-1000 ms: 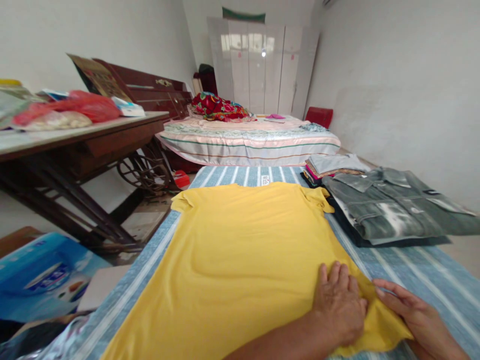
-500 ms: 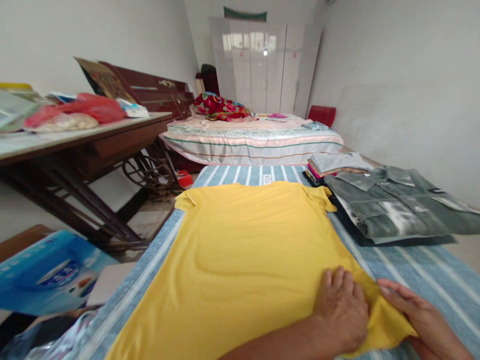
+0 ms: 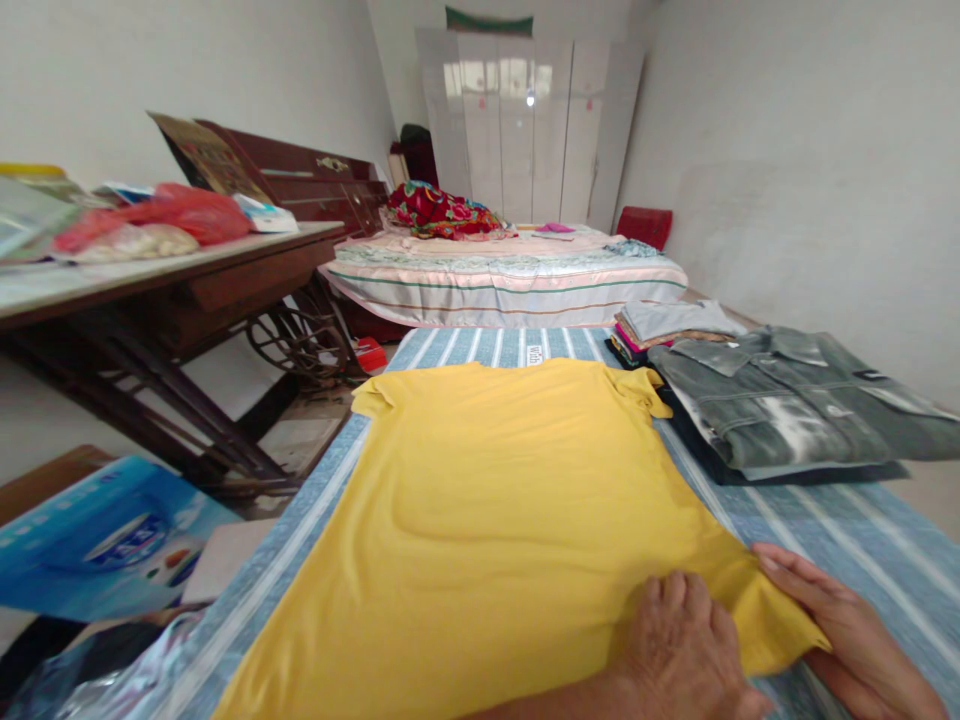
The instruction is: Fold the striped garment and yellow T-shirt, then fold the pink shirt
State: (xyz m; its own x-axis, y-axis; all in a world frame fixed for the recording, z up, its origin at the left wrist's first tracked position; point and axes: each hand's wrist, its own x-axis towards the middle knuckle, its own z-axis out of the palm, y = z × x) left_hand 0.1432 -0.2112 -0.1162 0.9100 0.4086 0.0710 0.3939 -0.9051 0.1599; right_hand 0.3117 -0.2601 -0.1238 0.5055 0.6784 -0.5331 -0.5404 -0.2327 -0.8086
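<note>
pressing the yellow shirt (image 3: 495,480), your left hand (image 3: 690,650) lies open and flat by its near right corner, your right hand (image 3: 847,630) open at that corner's edge. the shirt is spread on the striped mat (image 3: 840,530), a folded grey jacket (image 3: 787,415) just beside it

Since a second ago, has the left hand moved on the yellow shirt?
Yes. The left hand slid back along the yellow shirt toward the camera, farther from the folded grey-green jacket.
</note>
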